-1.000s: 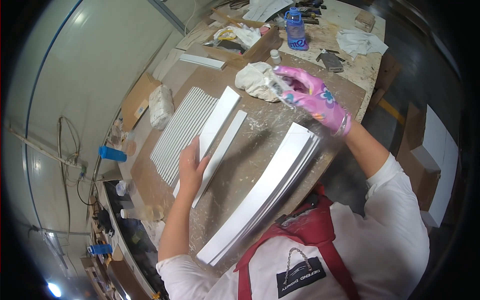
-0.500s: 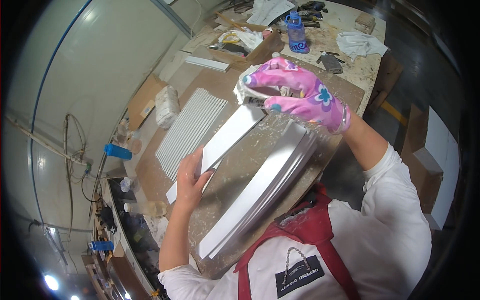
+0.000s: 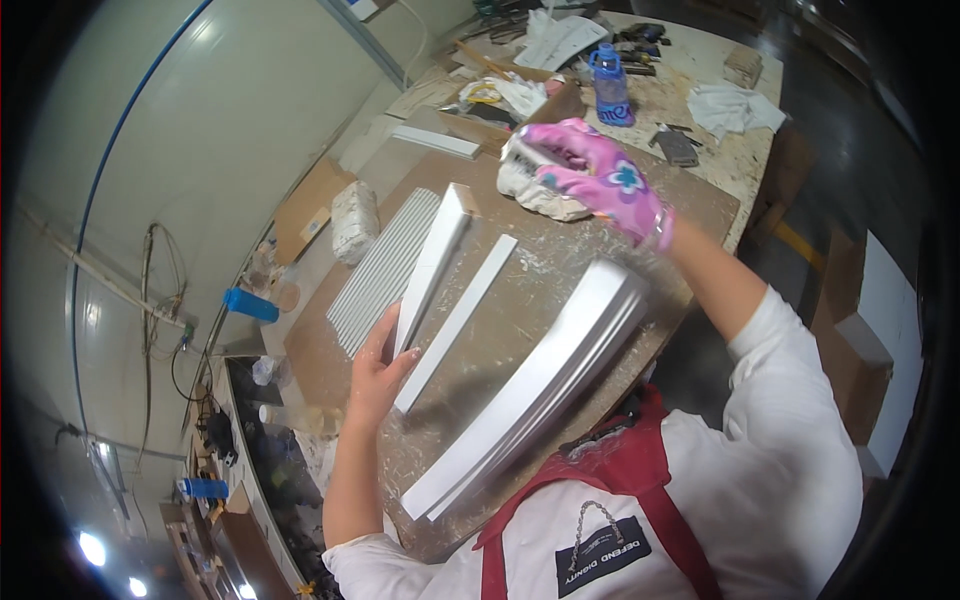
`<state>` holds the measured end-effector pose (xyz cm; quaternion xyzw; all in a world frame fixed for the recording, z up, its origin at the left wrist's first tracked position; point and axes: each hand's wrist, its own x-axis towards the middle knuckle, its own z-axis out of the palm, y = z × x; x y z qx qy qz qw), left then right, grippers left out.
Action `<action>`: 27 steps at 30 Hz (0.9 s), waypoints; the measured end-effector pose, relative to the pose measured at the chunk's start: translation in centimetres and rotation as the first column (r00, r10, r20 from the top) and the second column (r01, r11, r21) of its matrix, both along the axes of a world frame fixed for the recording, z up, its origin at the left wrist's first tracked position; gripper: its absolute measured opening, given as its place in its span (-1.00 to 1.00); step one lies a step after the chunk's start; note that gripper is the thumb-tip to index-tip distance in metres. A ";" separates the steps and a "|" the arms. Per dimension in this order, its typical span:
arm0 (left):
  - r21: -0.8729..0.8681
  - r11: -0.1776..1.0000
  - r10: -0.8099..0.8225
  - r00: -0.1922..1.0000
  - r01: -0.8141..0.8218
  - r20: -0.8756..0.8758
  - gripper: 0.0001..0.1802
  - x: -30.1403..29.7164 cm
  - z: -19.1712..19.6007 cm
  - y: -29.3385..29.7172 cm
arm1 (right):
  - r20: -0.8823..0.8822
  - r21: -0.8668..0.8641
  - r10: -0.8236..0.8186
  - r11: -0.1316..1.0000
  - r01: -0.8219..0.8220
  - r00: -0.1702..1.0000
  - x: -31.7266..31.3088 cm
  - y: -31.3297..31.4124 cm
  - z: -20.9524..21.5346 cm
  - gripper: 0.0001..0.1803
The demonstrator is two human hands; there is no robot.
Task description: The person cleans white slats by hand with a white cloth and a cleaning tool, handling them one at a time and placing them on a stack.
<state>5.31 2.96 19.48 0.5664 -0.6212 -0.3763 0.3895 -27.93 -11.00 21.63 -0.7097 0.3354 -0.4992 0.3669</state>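
My bare left hand [image 3: 378, 378] grips the lower end of a white strip [image 3: 432, 258], tipped up on its edge. My right hand [image 3: 612, 185], in a pink flowered glove, is closed around a greyish pad with a crumpled white cloth [image 3: 540, 193] beneath it; the exact kind of pad is hard to make out. A narrower white strip [image 3: 460, 322] lies alone on the brown board [image 3: 480, 410]. Near my body sits a stack of long white strips [image 3: 530, 375]. Left of the held strip, thin white strips [image 3: 383, 265] lie side by side.
A wrapped white bundle [image 3: 354, 222] and a blue bottle [image 3: 251, 304] line the left side. Farther back are an open cardboard box [image 3: 555, 110], a tall blue bottle [image 3: 610, 88], a white rag [image 3: 735, 108] and another white strip [image 3: 436, 141]. Cardboard [image 3: 865, 350] stands at right.
The held strip has turned from lying flat onto its edge and shifted left, uncovering the narrower strip. My gloved right hand has come off its far end with the pad and cloth.
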 end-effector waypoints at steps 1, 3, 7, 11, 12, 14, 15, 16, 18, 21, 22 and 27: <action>-0.008 1.000 0.012 1.000 -0.012 0.008 -0.30 0.4 -0.1 0.0 | 0.132 -0.193 0.009 0.981 0.017 0.991 0.6 0.1 0.1 -0.52; -0.017 1.000 -0.009 0.996 0.007 -0.084 -0.29 0.8 -0.6 -0.1 | 0.331 -0.217 0.143 0.973 -0.072 0.933 2.1 1.6 0.7 -0.46; -0.049 0.994 -0.105 0.987 0.100 -0.123 -0.30 -0.4 -0.2 -0.7 | 0.273 -0.425 0.126 0.905 0.003 0.954 4.7 3.1 2.1 -0.46; -0.048 0.994 -0.104 0.983 0.098 -0.153 -0.32 -0.7 0.0 -0.7 | 0.216 -0.418 0.096 0.908 0.004 0.972 5.6 2.7 2.0 -0.56; -0.041 0.995 -0.101 0.983 0.096 -0.151 -0.35 -0.3 -0.2 -0.6 | 0.045 -0.267 0.082 0.961 -0.067 0.996 5.2 1.9 2.9 -0.56; -0.031 0.995 -0.100 0.985 0.096 -0.143 -0.37 0.7 -0.2 -0.7 | -0.123 -0.379 -0.066 0.925 0.014 0.990 5.2 -1.5 1.5 -0.56; -0.064 0.989 -0.143 0.978 0.135 -0.151 -0.43 1.6 0.1 -0.9 | -0.118 -0.381 -0.059 0.925 0.009 0.991 5.3 -1.8 0.5 -0.56; -0.111 0.981 -0.173 0.972 0.156 -0.159 -0.49 2.3 0.8 -0.7 | -0.030 -0.339 0.029 0.940 -0.037 0.999 5.7 -1.8 0.5 -0.56; -0.097 0.995 -0.053 0.941 0.021 -0.333 -0.53 3.2 1.5 -1.6 | 0.016 -0.208 0.063 0.976 -0.058 0.998 6.1 -0.9 0.7 -0.55; -0.082 0.970 0.126 0.762 -0.229 -0.635 -0.53 4.0 4.0 -2.9 | 0.085 -0.223 0.138 0.968 -0.116 0.987 6.1 0.3 0.8 -0.52; -0.096 0.970 0.100 0.725 -0.223 -0.681 -0.50 5.1 4.5 -3.5 | 0.131 -0.202 0.190 0.966 -0.162 0.973 6.4 1.2 1.0 -0.51; -0.286 0.940 -0.127 0.585 -0.187 -0.801 -0.47 8.7 7.5 -7.2 | -0.010 -0.425 0.167 0.892 -0.156 0.986 6.8 5.5 1.7 -0.43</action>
